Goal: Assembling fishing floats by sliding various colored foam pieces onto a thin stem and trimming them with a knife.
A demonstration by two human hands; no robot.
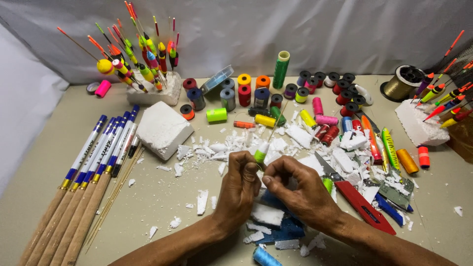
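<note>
My left hand [240,189] and my right hand [298,189] meet over the table's middle, both pinching a small fishing float [261,153] with a green and white body. Its thin stem rises toward the upper right. The fingertips of both hands close around the float's lower end. Under my hands lie white foam scraps [266,215] and a blue piece [288,229]. A red utility knife [362,206] rests just to the right of my right hand.
Several fishing rods with cork handles [81,197] lie at the left. A white foam block [162,129] sits near them. Finished floats [133,59] stand in foam at the back left, more floats [443,98] at the right. Thread spools [276,91] crowd the back. A blue spool [266,257] lies near the front edge.
</note>
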